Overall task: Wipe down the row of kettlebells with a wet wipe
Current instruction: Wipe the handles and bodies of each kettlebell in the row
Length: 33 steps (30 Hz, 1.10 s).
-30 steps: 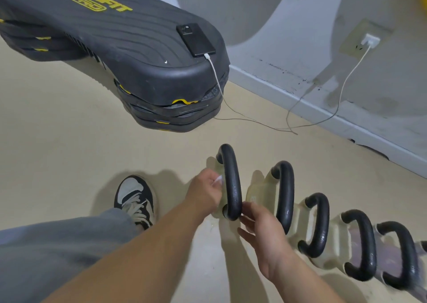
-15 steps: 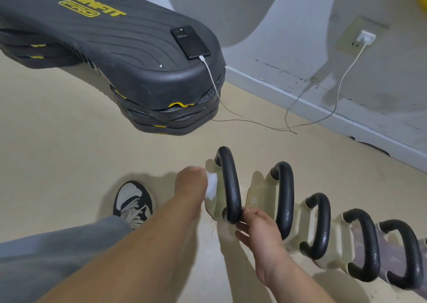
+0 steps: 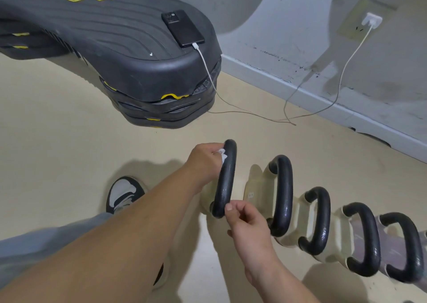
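Left hand [image 3: 205,161]: fingers curled tight round a crumpled white wet wipe [image 3: 222,155], which is pressed against the upper curve of the first kettlebell [image 3: 225,180], at the centre of the frame.

Right hand [image 3: 249,231]: thumb tip on the lower bend of the same handle and the other fingers curled in narrow beside it. We read it as a pinch on the handle. The contact on the far side is hidden.

The row of kettlebells [image 3: 321,219] runs from the centre to the lower right edge, bodies just beside each other on the floor [image 3: 57,129]. Five handles show. They are thick black D-shaped loops with a slightly grainy, glossy surface. The bodies are smooth cream plastic, and the last ones at the right look greyer. The second body carries a small embossed mark that is too small to read.

In the upper left is a stack of black step boards [image 3: 104,37], with a ribbed top, rounded ends, yellow lettering and yellow tabs between layers. A black phone [image 3: 182,27] lies flat on the top board. A thin white cable [image 3: 208,69] runs from it down across the floor to a white charger [image 3: 371,21] in a wall socket at the upper right.

The floor is smooth and beige. The wall [image 3: 288,14] is grey and scuffed, with a pale skirting board.

At the lower left we see a grey trouser leg [image 3: 34,252] and a black and white sneaker [image 3: 124,193].
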Motion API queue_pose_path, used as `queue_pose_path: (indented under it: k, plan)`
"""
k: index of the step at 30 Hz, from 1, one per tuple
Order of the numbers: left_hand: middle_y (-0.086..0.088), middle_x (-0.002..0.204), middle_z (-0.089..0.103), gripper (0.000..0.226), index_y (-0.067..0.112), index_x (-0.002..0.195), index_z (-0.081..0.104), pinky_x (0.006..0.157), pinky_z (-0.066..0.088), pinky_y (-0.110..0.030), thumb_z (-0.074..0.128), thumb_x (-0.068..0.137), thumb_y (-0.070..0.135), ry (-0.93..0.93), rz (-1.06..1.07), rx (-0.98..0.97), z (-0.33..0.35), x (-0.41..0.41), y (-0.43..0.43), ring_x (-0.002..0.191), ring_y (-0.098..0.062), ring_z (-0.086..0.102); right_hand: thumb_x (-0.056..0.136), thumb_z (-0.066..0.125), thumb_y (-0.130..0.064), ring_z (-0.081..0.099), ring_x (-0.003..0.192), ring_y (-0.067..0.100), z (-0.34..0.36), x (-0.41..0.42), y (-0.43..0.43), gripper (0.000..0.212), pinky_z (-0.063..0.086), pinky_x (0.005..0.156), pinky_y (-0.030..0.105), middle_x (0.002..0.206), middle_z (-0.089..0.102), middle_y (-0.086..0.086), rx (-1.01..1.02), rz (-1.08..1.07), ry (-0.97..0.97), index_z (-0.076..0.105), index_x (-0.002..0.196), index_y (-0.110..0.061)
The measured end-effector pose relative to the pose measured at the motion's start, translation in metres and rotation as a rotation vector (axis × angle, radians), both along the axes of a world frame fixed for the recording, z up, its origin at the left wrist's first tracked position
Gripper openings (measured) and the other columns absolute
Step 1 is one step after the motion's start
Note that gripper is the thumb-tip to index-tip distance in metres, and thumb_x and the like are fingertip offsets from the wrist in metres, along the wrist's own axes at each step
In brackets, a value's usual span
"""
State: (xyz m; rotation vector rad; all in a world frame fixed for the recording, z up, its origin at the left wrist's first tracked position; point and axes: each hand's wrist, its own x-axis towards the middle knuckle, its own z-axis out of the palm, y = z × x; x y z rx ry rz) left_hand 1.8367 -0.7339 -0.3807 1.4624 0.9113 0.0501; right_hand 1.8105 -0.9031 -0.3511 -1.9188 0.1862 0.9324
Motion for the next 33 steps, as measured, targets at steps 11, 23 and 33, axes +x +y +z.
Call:
queue_pose_path:
  k: [11,23,33]
  plan:
    - [0.004,0.090,0.075,0.008,0.025,0.084,0.069,0.083,0.059,-0.038,0.063,0.089,0.022,-0.187,0.287,0.139,0.007,0.021,0.014,0.090,-0.023,0.072,0.102,0.060,-0.018,0.068,0.094,0.024,0.007,0.014,0.001,0.011,0.057,0.090,0.039,0.094,0.068,0.001,0.023,-0.106,0.090,0.071,0.102,-0.017]
    - [-0.004,0.130,0.065,0.030,0.007,0.109,0.069,0.088,0.055,-0.041,0.042,0.098,0.012,-0.191,-0.232,0.730,0.008,-0.023,-0.040,0.094,-0.024,0.061,0.099,0.050,-0.003,0.068,0.090,0.026,0.012,0.019,0.008,0.025,0.059,0.086,0.042,0.102,0.070,0.011,0.108,-0.204,0.145,0.067,0.114,-0.013]
    - [-0.007,0.131,0.066,0.038,0.010,0.099,0.079,0.117,0.038,-0.037,0.047,0.078,0.007,0.127,-0.941,1.320,0.002,-0.102,-0.088,0.139,-0.022,0.049,0.104,0.044,-0.012,0.071,0.099,0.033,0.016,0.005,-0.007,0.021,0.057,0.099,0.050,0.103,0.072,0.014,0.089,-0.234,0.196,0.064,0.107,-0.016]
